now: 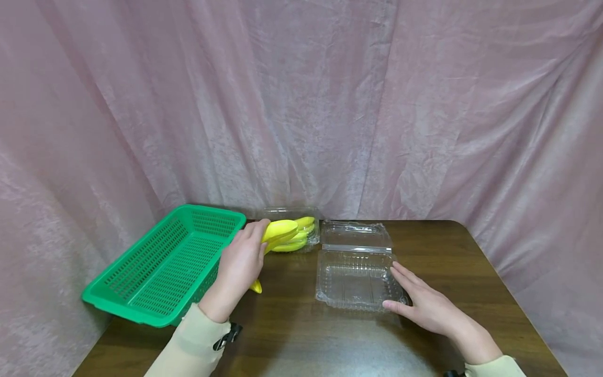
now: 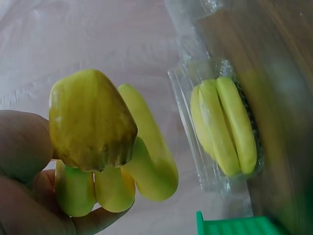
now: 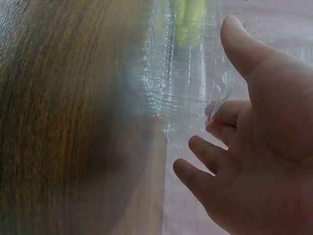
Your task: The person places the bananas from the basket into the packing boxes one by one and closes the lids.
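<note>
In mid-frame, our left hand [image 1: 242, 262] grips bananas [image 2: 93, 122]; our spread right hand [image 1: 431, 309] could skid the near box [image 1: 348, 302] by pushing.

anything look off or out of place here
Mainly the basket: its rim seems to jut past the left edge of the table, so it isn't fully over the tabletop. Otherwise nothing stands out: no spill or clear damage shows on the bananas in the left hand.
</note>
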### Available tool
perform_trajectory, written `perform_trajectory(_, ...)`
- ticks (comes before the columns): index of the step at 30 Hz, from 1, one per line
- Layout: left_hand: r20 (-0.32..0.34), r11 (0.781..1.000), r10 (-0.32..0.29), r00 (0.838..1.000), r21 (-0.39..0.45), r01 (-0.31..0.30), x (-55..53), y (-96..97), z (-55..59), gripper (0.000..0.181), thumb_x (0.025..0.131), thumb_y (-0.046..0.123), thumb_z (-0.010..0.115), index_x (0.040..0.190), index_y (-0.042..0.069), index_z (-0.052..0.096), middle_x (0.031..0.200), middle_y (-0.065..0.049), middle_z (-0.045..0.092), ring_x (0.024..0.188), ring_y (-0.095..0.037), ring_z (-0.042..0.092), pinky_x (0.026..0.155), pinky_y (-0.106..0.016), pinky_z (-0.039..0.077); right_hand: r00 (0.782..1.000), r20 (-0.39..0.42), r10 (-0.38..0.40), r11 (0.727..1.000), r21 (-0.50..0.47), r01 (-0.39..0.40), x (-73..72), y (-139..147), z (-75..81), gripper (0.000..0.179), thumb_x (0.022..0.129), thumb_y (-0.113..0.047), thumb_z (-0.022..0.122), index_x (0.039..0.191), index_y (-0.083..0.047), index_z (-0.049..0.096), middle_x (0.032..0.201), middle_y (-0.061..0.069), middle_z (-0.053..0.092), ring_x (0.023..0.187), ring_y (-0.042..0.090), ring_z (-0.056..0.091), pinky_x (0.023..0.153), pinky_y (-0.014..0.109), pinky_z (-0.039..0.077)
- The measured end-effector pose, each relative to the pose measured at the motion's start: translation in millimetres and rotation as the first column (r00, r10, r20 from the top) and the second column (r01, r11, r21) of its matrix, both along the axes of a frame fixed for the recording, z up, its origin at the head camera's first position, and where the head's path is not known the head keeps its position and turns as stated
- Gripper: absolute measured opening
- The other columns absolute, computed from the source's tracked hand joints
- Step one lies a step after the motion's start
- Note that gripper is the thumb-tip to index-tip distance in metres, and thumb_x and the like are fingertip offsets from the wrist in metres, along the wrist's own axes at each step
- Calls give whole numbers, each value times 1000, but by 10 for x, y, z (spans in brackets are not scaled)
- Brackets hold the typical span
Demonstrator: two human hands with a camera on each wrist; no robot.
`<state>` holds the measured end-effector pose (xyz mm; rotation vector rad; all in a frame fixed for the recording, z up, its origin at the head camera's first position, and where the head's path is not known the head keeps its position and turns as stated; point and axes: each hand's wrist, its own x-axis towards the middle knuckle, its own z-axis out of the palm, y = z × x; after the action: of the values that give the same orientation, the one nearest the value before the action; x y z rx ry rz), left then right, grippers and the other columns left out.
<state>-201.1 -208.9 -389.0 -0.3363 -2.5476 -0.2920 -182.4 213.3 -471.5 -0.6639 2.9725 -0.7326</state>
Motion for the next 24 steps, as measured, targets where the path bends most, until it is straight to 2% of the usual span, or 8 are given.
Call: perform_trajectory(24, 9, 999, -46, 999, -11, 46, -148, 427, -69, 60, 90, 13, 77, 144, 17, 50, 131, -4, 60, 108, -28, 63, 70, -45, 58, 1000, 7, -1, 1000, -5, 2, 2, 5, -4, 92, 91, -67, 59, 160, -12, 31, 166, 7, 22, 142, 40, 37, 98, 67, 41)
